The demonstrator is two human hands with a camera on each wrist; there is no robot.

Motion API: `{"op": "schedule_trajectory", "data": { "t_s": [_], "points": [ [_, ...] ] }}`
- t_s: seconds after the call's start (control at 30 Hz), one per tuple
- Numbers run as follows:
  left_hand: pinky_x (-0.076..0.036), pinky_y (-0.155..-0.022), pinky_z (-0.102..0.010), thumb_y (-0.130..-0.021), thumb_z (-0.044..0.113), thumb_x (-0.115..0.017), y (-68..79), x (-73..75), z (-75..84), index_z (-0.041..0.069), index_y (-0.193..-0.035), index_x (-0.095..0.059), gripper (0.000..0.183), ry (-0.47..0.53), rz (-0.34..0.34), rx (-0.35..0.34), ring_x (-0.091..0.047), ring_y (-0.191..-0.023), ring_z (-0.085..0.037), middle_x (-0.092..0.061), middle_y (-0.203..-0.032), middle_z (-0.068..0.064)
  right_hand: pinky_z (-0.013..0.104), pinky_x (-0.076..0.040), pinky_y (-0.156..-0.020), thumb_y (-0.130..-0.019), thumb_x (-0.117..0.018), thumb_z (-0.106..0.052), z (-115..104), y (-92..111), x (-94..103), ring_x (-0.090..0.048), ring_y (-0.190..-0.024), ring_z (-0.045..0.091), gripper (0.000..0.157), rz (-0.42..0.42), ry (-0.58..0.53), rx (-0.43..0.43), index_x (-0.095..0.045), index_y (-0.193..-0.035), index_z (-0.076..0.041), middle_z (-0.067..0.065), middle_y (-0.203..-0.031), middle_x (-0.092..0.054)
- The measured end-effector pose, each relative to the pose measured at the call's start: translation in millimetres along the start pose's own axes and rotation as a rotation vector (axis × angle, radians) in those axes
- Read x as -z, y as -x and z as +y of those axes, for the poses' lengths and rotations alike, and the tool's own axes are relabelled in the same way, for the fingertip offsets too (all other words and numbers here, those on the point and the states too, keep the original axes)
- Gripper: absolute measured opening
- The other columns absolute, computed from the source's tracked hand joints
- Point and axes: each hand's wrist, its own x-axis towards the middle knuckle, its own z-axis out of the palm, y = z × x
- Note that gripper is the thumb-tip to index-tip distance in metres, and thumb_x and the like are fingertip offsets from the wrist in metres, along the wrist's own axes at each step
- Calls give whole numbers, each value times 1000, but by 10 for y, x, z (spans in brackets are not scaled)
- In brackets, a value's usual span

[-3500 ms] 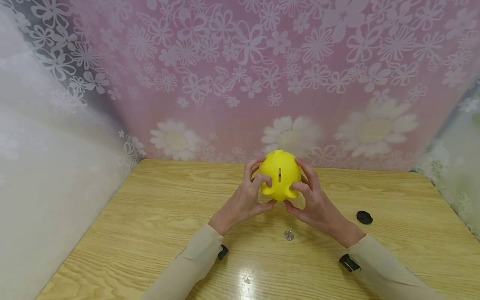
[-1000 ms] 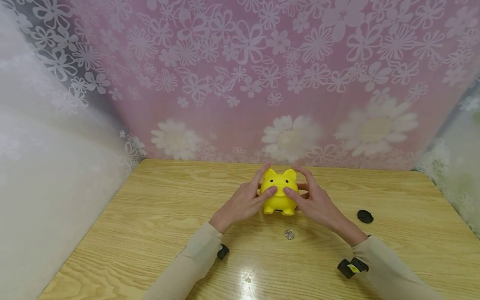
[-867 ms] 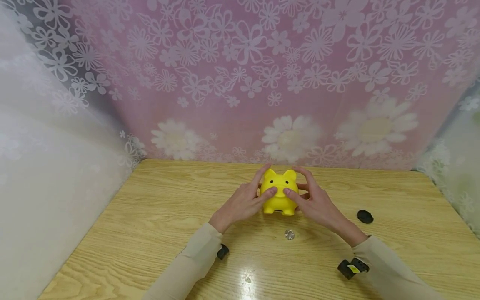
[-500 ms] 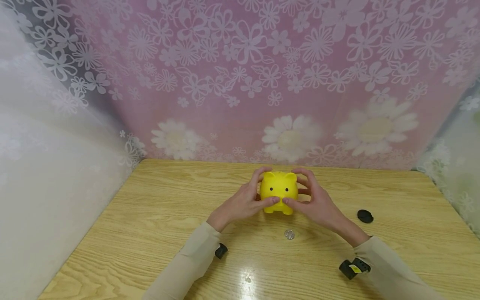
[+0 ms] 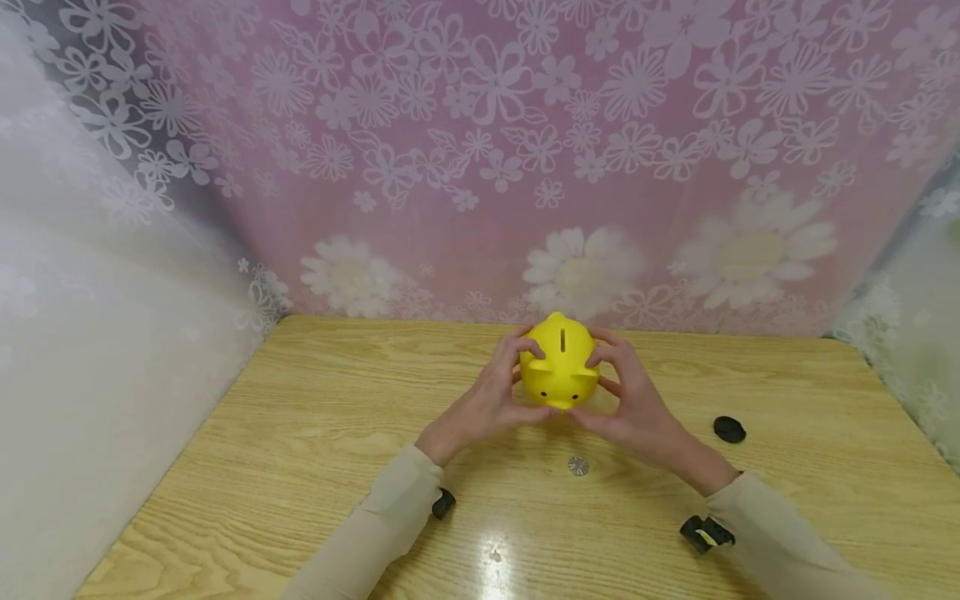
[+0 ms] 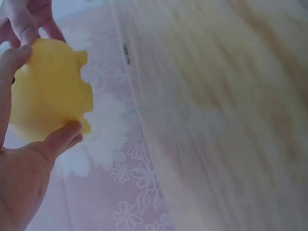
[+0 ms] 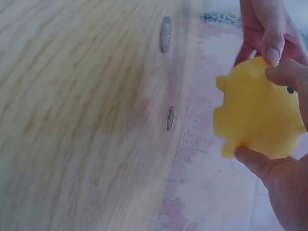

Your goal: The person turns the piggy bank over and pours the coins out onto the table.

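A yellow piggy bank [image 5: 558, 358] is held in the air between both hands, its face tipped down toward the person and its top slot showing in the head view. The left hand [image 5: 491, 396] grips its left side, thumb at the snout and fingers bent over the top and round the flank. On the other side the right hand [image 5: 633, 400] grips it in the same way, thumb tip also at the snout. Both wrist views show its stubby feet [image 6: 85, 98] apart from the table. The base opening is hidden.
A silver coin [image 5: 577, 465] lies on the wooden table [image 5: 337, 417] in front of the piggy bank. The right wrist view shows a second coin [image 7: 170, 118] farther off. A black round cap [image 5: 729, 429] rests to the right. Behind hangs a pink flowered curtain [image 5: 450, 167].
Earlier the piggy bank's slot showed, then it was rocked back so its face turned up. Within the last half second it has tipped toward the person again, bringing the slot into view.
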Motion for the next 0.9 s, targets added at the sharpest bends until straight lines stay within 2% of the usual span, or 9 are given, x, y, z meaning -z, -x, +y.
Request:
{"op": "schedule_trajectory", "data": {
  "t_s": [0.17,0.27,0.33,0.4,0.5,0.7,0.77,0.9],
  "points": [
    [-52,-105,-52,-79,5,-87,-12,1,0,12,-122,-36,67,-67,40,-70,-31,-152,-35,-15,-165,-17,65,-55,-88,-63,-89,16,16,-25,-36,-42,-135,51,67,38,100,154,-46,-113,4,32,-152,-31],
    [-55,-104,-45,-78,4,-88,-17,5,-5,12,-118,-36,66,-117,57,-101,-35,-149,-35,-17,-164,-20,41,-55,-102,-62,-89,16,10,-31,-41,-42,-135,49,67,38,134,198,-47,-112,4,32,-152,-30],
    [-55,-104,-44,-77,5,-89,-19,7,-8,12,-116,-36,66,-151,64,-124,-37,-148,-36,-18,-163,-22,23,-46,-110,-62,-89,15,7,-28,-40,-40,-136,50,65,31,163,210,-47,-111,4,32,-152,-29],
    [-55,-104,-44,-77,6,-89,-17,9,-5,12,-114,-36,65,-184,72,-145,-37,-147,-38,-19,-162,-25,11,-32,-114,-64,-89,13,7,-20,-39,-38,-138,50,64,25,194,214,-46,-110,3,32,-152,-29],
    [-55,-104,-45,-76,6,-90,-17,9,-1,11,-112,-36,65,-217,84,-177,-37,-146,-40,-20,-160,-27,9,-26,-116,-65,-90,9,4,-12,-38,-37,-138,50,63,28,239,223,-46,-108,2,34,-151,-29],
    [-53,-106,-42,-77,10,-90,-8,9,11,12,-111,-36,64,-290,112,-220,-30,-150,-36,-19,-159,-25,9,-26,-117,-62,-92,8,-11,-14,-36,-38,-137,49,65,47,308,272,-46,-107,1,36,-148,-31],
    [-53,-107,-41,-77,11,-90,-3,9,20,12,-111,-36,63,-299,117,-224,-32,-149,-34,-18,-159,-25,10,-26,-117,-61,-93,8,-17,-15,-35,-39,-137,49,66,54,335,287,-47,-107,1,37,-147,-32],
    [-55,-103,-37,-78,9,-89,6,6,35,12,-111,-36,62,-291,119,-226,-46,-140,-34,-15,-159,-25,11,-26,-117,-60,-93,8,-24,-15,-38,-39,-136,49,67,57,356,298,-46,-107,-1,36,-148,-31]
  ]
}}
